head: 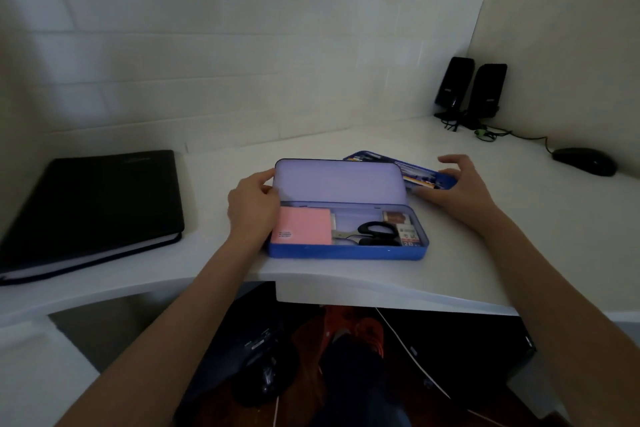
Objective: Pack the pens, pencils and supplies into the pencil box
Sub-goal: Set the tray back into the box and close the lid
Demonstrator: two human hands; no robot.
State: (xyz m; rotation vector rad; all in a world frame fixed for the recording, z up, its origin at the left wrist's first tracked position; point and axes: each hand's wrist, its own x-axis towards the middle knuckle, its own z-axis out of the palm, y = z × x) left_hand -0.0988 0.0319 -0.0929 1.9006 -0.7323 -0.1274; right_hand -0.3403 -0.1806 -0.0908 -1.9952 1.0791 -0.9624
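Observation:
A blue pencil box [346, 251] stands open near the desk's front edge, its pale lid [339, 182] raised. Inside lie a pink pad of sticky notes [304, 227], black-handled scissors [374, 234] and small packets [405, 229] at the right end. My left hand [252, 208] holds the lid's left edge, thumb on the corner. Behind the lid lies a blue inner tray [405, 170] filled with pens and pencils. My right hand [457, 187] is at this tray's right end with fingers spread; whether it touches the tray is unclear.
A black binder [93, 208] lies on the desk at the left. Two black speakers [471, 90] with cables stand in the back right corner, and a black mouse [585, 161] lies at the right. The white desk [519, 218] has a curved front edge.

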